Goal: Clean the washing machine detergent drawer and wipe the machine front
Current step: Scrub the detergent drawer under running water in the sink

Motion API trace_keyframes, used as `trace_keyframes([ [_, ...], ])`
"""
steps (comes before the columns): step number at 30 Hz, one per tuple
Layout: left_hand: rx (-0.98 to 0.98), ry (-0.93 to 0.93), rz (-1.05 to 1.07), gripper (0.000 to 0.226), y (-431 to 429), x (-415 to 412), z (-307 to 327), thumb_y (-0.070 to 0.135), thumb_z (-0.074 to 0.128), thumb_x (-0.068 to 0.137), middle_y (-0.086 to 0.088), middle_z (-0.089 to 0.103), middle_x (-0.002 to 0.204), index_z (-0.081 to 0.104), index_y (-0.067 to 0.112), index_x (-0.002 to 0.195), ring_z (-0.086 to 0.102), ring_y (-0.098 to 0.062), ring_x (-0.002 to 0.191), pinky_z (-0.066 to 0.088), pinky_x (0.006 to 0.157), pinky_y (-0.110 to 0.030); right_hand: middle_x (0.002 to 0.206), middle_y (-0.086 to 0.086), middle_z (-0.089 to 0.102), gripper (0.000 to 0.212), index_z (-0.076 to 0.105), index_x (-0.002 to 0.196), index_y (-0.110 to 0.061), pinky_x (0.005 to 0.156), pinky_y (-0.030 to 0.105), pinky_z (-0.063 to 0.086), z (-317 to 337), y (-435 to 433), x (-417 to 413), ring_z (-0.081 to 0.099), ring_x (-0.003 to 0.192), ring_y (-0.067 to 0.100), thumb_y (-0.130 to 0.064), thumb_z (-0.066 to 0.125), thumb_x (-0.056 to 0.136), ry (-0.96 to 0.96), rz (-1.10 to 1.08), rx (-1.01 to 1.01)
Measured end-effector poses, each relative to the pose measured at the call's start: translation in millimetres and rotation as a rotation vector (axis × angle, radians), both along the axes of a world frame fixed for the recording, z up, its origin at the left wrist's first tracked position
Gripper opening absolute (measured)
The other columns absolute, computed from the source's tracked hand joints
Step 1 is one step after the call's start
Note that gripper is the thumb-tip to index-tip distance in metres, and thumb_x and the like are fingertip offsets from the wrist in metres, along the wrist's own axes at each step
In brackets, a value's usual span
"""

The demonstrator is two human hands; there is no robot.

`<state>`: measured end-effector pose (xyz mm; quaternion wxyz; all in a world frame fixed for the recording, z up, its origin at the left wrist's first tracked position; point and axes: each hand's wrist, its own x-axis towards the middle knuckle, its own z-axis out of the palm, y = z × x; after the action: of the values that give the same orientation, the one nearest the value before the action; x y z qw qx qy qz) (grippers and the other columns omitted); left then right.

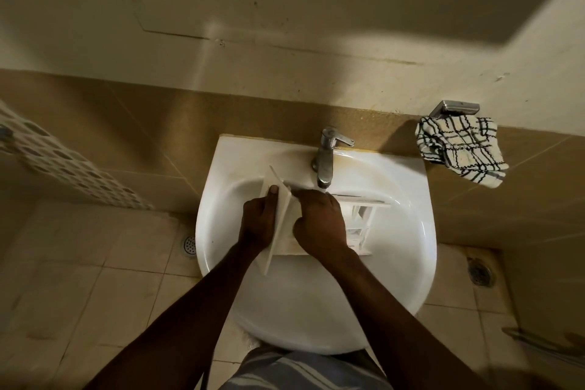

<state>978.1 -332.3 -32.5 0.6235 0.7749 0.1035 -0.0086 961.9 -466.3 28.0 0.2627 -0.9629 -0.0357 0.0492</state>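
Observation:
The white detergent drawer (361, 222) lies across the basin of a white sink (408, 266), its compartments showing to the right of my hands. My left hand (258, 222) grips the drawer's flat front panel (283, 215), thumb up along its edge. My right hand (319, 223) is curled down inside the drawer just behind that panel; what its fingers hold or touch is hidden. Both hands sit directly below the tap spout.
A chrome tap (327, 157) stands at the sink's back rim. A black-and-white checked cloth (460, 149) hangs from a metal holder (454, 108) on the right wall. Tiled floor with drains (189, 244) (481, 272) surrounds the sink.

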Motion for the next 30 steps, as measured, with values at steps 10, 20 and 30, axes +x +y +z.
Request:
trace_keyframes([
  [10,-0.010,-0.054,0.005,0.042,1,-5,-3,0.034,0.041,0.100,0.009,0.064,0.060,0.064,0.024,0.067,0.064,-0.002,0.056,0.052,0.058,-0.015,0.117,0.008,0.070,0.050,0.067,0.121,-0.017,0.103,0.039,0.040,-19,-88,2,0.060,0.112,0.031,-0.021,0.045,0.076,0.018,-0.210,-0.313],
  [20,-0.049,-0.053,-0.012,0.037,1,-9,-1,0.043,0.039,0.093,0.004,0.068,0.070,0.066,0.023,0.078,0.068,-0.001,0.064,0.054,0.063,-0.015,0.130,0.000,0.064,0.071,0.063,0.129,-0.023,0.109,0.030,0.035,-14,-64,-8,0.056,0.122,0.024,0.004,0.069,0.063,-0.043,-0.040,-0.118],
  [30,0.002,-0.042,0.001,0.037,0,-4,-2,0.029,0.042,0.102,0.011,0.065,0.064,0.063,0.027,0.072,0.065,0.001,0.060,0.052,0.062,-0.012,0.113,0.008,0.068,0.050,0.064,0.121,-0.015,0.099,0.034,0.044,-1,-2,1,0.059,0.109,0.029,-0.005,0.054,0.073,0.011,-0.070,-0.124],
])
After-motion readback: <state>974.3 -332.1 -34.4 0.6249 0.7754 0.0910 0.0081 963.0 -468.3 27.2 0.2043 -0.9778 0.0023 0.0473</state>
